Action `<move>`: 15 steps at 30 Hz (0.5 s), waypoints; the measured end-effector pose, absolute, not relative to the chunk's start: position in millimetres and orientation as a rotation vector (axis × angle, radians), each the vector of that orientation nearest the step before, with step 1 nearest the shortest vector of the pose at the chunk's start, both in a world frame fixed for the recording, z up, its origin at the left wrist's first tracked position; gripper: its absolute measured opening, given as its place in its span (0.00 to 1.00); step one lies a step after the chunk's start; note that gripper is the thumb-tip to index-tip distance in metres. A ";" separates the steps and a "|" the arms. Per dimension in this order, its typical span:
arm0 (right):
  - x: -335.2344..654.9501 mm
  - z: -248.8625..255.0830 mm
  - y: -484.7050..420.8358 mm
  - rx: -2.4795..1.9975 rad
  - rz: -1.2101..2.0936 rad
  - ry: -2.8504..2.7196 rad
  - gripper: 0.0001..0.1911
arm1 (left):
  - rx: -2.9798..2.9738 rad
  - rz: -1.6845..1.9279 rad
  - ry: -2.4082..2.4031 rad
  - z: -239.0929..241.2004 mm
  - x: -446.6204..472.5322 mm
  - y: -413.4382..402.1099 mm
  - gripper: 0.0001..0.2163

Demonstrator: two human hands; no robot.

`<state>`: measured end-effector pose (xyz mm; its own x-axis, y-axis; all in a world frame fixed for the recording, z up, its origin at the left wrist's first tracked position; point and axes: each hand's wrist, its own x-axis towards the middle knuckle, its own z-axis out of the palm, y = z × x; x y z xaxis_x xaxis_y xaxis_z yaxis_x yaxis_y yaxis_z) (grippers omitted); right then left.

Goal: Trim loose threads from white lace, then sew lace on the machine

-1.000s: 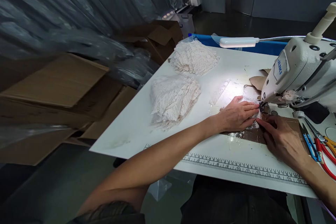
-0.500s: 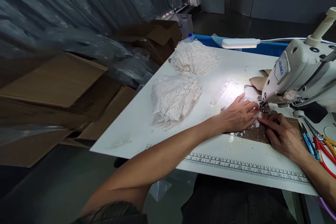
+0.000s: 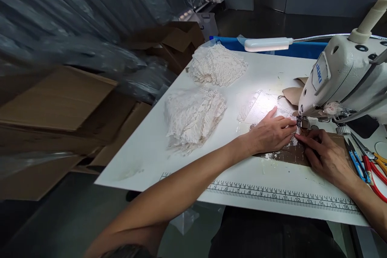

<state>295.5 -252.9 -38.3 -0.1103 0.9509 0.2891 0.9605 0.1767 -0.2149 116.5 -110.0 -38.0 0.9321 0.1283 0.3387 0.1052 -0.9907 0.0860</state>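
Observation:
My left hand (image 3: 273, 132) lies flat on a piece of white lace fabric (image 3: 262, 107), thumb spread from the fingers, its fingertips close to the presser foot (image 3: 299, 121) of the sewing machine (image 3: 341, 72). My right hand (image 3: 328, 154) rests on the brown taped plate (image 3: 282, 156) just right of the foot. Its index finger stretches left and touches the lace edge beside my left fingers, while the thumb stands apart below. Part of the lace is hidden under my left hand. The needle itself is too small to make out.
Two piles of white lace, a nearer one (image 3: 195, 119) and a farther one (image 3: 217, 64), lie left on the white table (image 3: 136, 159). Blue snips (image 3: 357, 162) and red-handled scissors (image 3: 373, 173) sit at right. A lamp (image 3: 267, 44) shines above; cardboard boxes (image 3: 57, 96) stand left.
The view has shifted slightly, so the table and machine appear a little farther left. Both hands keep nearly the same place and pose by the presser foot.

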 end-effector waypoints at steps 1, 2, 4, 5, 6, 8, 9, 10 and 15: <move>295.3 -38.0 -252.7 -1.822 -0.041 -2.112 0.21 | 3.024 0.533 0.199 -38.0 116.8 -110.1 0.16; 295.2 -37.7 -252.5 -1.836 -0.044 -2.123 0.22 | 3.029 0.534 0.219 -38.2 117.3 -110.4 0.16; 294.7 -37.4 -251.8 -1.867 -0.056 -2.143 0.22 | 3.037 0.545 0.267 -39.3 118.8 -111.6 0.16; 294.3 -37.2 -251.3 -1.885 -0.065 -2.151 0.22 | 3.037 0.551 0.295 -40.0 119.6 -112.4 0.15; 293.9 -37.1 -250.8 -1.907 -0.075 -2.154 0.22 | 3.035 0.555 0.321 -40.9 120.6 -113.1 0.15; 293.1 -36.9 -249.7 -1.943 -0.088 -2.149 0.22 | 3.028 0.560 0.367 -42.4 122.4 -114.2 0.16; 293.0 -37.0 -249.3 -1.956 -0.084 -2.144 0.22 | 3.026 0.560 0.386 -43.0 123.3 -114.5 0.16; 293.2 -37.2 -249.1 -1.960 -0.074 -2.135 0.22 | 3.025 0.563 0.401 -43.4 124.1 -114.6 0.16; 300.2 -41.0 -250.8 -1.868 0.045 -1.942 0.22 | 3.031 0.591 0.434 -44.4 127.7 -114.7 0.17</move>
